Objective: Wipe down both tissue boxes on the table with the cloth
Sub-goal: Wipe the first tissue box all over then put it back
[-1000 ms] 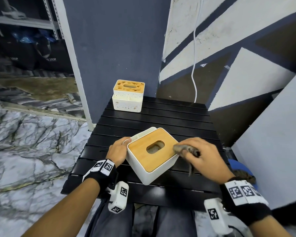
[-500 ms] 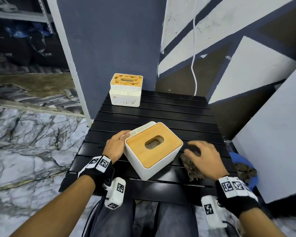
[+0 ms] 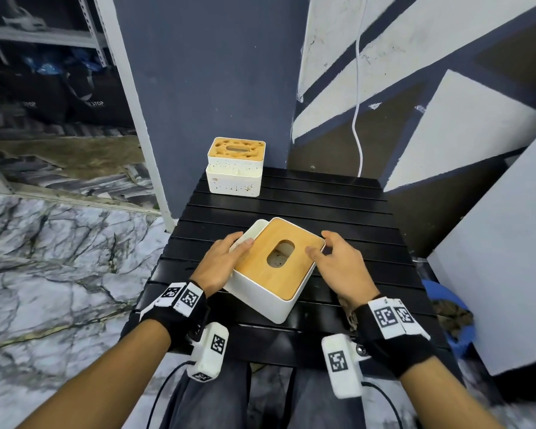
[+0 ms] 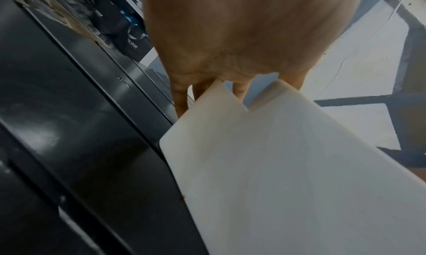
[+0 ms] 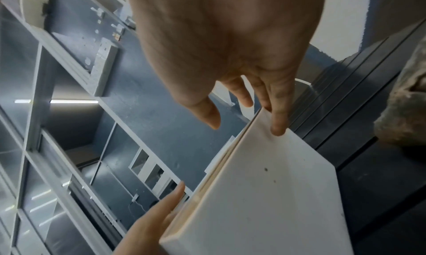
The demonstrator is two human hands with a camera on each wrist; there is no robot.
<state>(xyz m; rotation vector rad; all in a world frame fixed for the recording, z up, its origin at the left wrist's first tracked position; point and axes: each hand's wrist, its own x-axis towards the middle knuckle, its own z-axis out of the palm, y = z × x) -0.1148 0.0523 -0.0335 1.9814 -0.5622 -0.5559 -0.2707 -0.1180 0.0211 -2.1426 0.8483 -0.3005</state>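
Here the left hand (image 3: 218,265) lies against the near tissue box (image 3: 270,292) on its left side, fingers nearly straight and pressed to the white wall, with the thumb tip at the edge of the wooden lid (image 3: 279,258); in the left wrist view the fingers (image 4: 182,98) reach down beside the box's white corner (image 4: 288,167) without curling round it. The right hand (image 3: 342,267) rests on the opposite side of that box, fingers spread and relaxed, thumb lying on the lid just right of the oval slot (image 3: 280,253); the right wrist view shows one fingertip (image 5: 277,129) touching the box's upper edge (image 5: 265,186) while the others hang free above it. Neither hand holds anything

The near tissue box sits turned at an angle on the black slatted table (image 3: 338,212), towards the table's front edge. The cloth (image 3: 350,314), a mottled brown-grey rag, lies on the table just right of that box, mostly hidden under the right wrist; it shows more plainly in the right wrist view (image 5: 405,98). The second tissue box (image 3: 235,168), white with a spotted, stained wooden top, stands well behind the near box at the table's far left corner, against a dark blue pillar (image 3: 214,88). Right of the table, lower down, a blue basin (image 3: 452,317) holds another dark rag
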